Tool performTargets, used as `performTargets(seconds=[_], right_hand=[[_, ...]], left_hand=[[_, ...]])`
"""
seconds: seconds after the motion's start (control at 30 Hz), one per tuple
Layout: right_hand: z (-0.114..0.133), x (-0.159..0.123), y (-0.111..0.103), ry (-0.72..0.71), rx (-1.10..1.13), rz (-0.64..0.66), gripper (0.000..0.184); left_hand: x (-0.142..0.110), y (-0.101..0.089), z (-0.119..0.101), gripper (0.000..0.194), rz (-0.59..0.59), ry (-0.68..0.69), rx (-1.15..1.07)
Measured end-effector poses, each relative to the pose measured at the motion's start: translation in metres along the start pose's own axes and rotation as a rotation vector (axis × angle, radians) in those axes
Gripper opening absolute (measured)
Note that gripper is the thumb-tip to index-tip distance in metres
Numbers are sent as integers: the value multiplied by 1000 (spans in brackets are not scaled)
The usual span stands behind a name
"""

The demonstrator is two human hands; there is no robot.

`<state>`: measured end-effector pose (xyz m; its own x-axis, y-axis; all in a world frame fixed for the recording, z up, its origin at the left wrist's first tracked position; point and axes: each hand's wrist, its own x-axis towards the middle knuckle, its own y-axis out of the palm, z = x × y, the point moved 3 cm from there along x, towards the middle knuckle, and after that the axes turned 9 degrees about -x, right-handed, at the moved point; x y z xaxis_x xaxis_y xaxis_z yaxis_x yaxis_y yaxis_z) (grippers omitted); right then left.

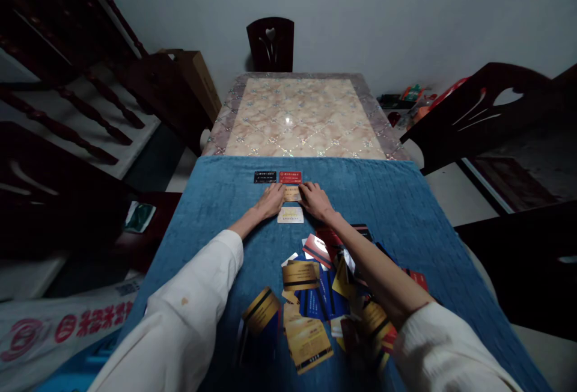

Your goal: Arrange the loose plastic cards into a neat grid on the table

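A gold card (292, 193) lies on the blue cloth, between my two hands. My left hand (271, 200) has its curled fingers at the card's left edge. At the right edge, the fingers of my right hand (316, 201) are bent down onto it. Just above sits a red card (290, 177), with a black card (265, 177) to its left in the same row. Below the gold card is a white card (290, 215) with yellow print. My right forearm passes over a loose pile of cards, among them a gold striped card (300, 276) and a blue card (311, 303).
The blue cloth (216, 199) covers the near part of the table; a patterned cover (302, 112) shows beyond it. Dark wooden chairs stand at the far end (270, 43) and right side (491, 100). A printed plastic bag (67, 326) is at the lower left.
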<state>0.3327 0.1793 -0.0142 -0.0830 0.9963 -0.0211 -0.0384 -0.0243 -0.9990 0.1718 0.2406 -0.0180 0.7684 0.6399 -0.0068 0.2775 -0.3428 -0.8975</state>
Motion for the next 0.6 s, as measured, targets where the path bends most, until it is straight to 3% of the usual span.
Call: performTargets(seconds=[0.27,0.6], right_hand=[[1,-3,-1,-3,-7,28,41],[5,-6,-5,-3,-15,31,34]], left_hand=[[3,9,10,34,19,0,-33],[6,8,6,29,45,16,13]])
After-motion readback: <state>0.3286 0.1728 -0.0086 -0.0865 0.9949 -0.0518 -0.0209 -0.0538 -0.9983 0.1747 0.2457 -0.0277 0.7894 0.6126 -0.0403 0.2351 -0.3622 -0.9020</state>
